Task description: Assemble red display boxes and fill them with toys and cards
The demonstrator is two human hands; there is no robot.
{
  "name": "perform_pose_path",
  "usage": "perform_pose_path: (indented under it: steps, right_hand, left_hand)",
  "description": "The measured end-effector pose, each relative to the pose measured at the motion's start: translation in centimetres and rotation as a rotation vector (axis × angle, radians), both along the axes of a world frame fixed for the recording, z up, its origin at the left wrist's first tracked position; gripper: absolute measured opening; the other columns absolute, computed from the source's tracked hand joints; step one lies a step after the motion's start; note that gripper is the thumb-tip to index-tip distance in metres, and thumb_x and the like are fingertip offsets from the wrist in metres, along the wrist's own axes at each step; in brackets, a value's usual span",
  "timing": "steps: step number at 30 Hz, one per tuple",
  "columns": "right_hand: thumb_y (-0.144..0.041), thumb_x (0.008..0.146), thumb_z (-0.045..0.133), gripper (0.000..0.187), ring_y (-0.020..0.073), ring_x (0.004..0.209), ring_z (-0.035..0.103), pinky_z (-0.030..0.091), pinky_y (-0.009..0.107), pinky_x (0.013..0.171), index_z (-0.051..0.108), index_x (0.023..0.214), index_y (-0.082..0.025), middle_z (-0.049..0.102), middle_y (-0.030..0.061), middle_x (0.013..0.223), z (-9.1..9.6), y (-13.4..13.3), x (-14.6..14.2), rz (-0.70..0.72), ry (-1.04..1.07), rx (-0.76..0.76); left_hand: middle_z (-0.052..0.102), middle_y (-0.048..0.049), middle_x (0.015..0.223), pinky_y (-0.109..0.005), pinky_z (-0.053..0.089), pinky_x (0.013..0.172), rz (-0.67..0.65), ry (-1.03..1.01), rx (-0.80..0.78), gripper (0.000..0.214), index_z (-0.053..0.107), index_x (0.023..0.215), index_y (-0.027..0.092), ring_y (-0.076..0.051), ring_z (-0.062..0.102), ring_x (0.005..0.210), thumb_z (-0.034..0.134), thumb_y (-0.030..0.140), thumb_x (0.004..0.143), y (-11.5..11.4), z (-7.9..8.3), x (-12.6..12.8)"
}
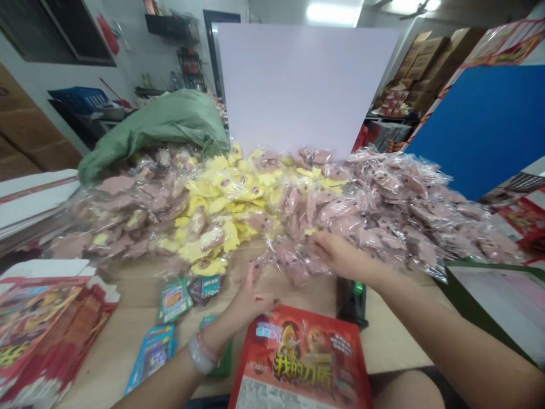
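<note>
Head view: left hand (pixel 249 301), loosely open, at the red package (pixel 304 366) by the tabletop's near edge (pixel 395 341); right hand (pixel 336 254) curled among pink packets (pixel 355 215), hold hidden. I judge many left, the done count unclear.

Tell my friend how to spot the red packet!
Find the big white board, then go straight down past the bagged yellow and pink pieces to the picture's bottom. The red packet is there, by the left hand. Unlike the smaller blue pack to its left, it has large yellow writing on red.
</note>
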State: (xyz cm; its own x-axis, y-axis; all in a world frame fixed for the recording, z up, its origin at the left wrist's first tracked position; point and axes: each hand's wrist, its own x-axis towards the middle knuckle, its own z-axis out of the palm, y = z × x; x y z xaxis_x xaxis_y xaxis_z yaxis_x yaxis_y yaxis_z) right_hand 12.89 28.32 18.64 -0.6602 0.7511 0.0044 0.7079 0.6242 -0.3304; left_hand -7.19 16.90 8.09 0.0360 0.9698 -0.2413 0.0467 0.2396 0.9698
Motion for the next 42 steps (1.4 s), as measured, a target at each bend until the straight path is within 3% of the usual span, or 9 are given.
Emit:
perform_pose_path:
  steps: [3, 6, 8, 12, 17, 19, 29, 34, 42]
  right_hand:
    - [-0.015, 0.085, 0.038, 0.015, 0.0177, 0.069, 0.051, 0.036, 0.029, 0.065, 0.046, 0.073, -0.018, 0.056, 0.0047, 0.072, 0.8, -0.8, -0.6, 0.044, -0.045, 0.024]
    - [-0.018, 0.087, 0.034, 0.016, 0.0184, 0.07, 0.051, 0.036, 0.029, 0.065, 0.045, 0.076, -0.018, 0.055, 0.006, 0.075, 0.6, -1.0, -0.5, 0.084, -0.06, 0.024]
    - [-0.02, 0.089, 0.032, 0.017, 0.0177, 0.068, 0.051, 0.036, 0.028, 0.062, 0.045, 0.078, -0.018, 0.056, 0.0061, 0.075, 0.1, -0.6, 0.1, 0.086, -0.028, -0.013]
    - [-0.022, 0.089, 0.032, 0.02, 0.0175, 0.065, 0.051, 0.038, 0.028, 0.06, 0.048, 0.078, -0.018, 0.055, 0.0049, 0.071, -1.0, 0.6, 0.6, 0.03, 0.002, 0.017]
    - [-0.019, 0.086, 0.043, 0.017, 0.0224, 0.088, 0.049, 0.038, 0.035, 0.076, 0.058, 0.094, -0.016, 0.058, 0.0099, 0.097, -2.3, 0.2, -2.3, 0.133, 0.163, 0.48]
    - [-0.019, 0.086, 0.046, 0.018, 0.0228, 0.09, 0.047, 0.035, 0.038, 0.08, 0.06, 0.096, -0.017, 0.059, 0.0085, 0.096, -2.8, -0.2, -3.8, 0.215, 0.185, 0.55]
    - [-0.015, 0.079, 0.052, 0.015, 0.0209, 0.074, 0.043, 0.031, 0.041, 0.085, 0.059, 0.066, -0.014, 0.055, 0.006, 0.069, -2.7, 1.0, -6.5, 0.303, -0.114, 0.69]
    - [-0.014, 0.083, 0.043, 0.017, 0.0202, 0.074, 0.045, 0.035, 0.032, 0.068, 0.06, 0.08, -0.013, 0.055, 0.008, 0.076, -2.4, 1.8, -5.3, 0.018, 0.087, 0.633]
    - [-0.018, 0.085, 0.047, 0.018, 0.0188, 0.079, 0.042, 0.031, 0.035, 0.081, 0.064, 0.081, -0.016, 0.057, 0.0053, 0.08, -1.8, 0.5, -5.9, 0.32, 0.012, 0.491]
  left_hand:
    - [0.031, -0.0155, 0.14, -0.036, 0.037, 0.097, 0.033, -0.033, 0.203, 0.104, 0.014, 0.14, 0.019, -0.029, 0.038, 0.122, 0.077, 0.023, 0.057, 3.5, 1.2, 0.3]
    - [0.062, -0.0103, 0.102, -0.033, 0.045, 0.084, 0.01, -0.194, 0.208, 0.052, 0.053, 0.115, 0.013, -0.022, 0.058, 0.094, 0.069, 0.025, 0.067, 6.6, 2.1, 0.1]
    - [0.065, -0.006, 0.082, -0.03, 0.048, 0.073, -0.018, -0.264, 0.167, 0.026, 0.063, 0.093, 0.012, -0.017, 0.061, 0.076, 0.066, 0.026, 0.07, 7.7, 2.2, -0.4]
    - [0.065, -0.0034, 0.076, -0.027, 0.048, 0.069, -0.007, -0.354, 0.137, 0.017, 0.062, 0.085, 0.014, -0.014, 0.062, 0.072, 0.063, 0.027, 0.073, 7.9, 1.8, -1.1]
    - [0.066, -0.0045, 0.084, -0.032, 0.048, 0.079, 0.011, -0.419, 0.119, 0.017, 0.062, 0.089, 0.015, -0.016, 0.063, 0.08, 0.06, 0.026, 0.077, 7.8, 1.7, -0.7]
    - [0.065, -0.0036, 0.081, -0.031, 0.047, 0.079, -0.032, -0.376, 0.154, 0.015, 0.063, 0.087, 0.014, -0.015, 0.061, 0.08, 0.056, 0.024, 0.078, 7.9, 2.0, -0.5]
    - [0.051, 0.0049, 0.057, -0.019, 0.034, 0.056, -0.089, -0.105, 0.256, 0.016, 0.055, 0.056, 0.013, -0.007, 0.045, 0.058, 0.05, 0.01, 0.071, 8.1, 2.9, -1.1]
    - [0.064, -0.0027, 0.076, -0.025, 0.044, 0.066, -0.103, -0.119, 0.208, 0.017, 0.064, 0.079, 0.013, -0.013, 0.057, 0.07, 0.049, 0.019, 0.074, 8.1, 2.7, -1.5]
    - [0.048, 0.0041, 0.056, -0.019, 0.035, 0.052, -0.151, -0.087, 0.179, 0.015, 0.056, 0.059, 0.013, -0.008, 0.043, 0.054, 0.05, 0.02, 0.071, 8.1, 3.8, -1.4]
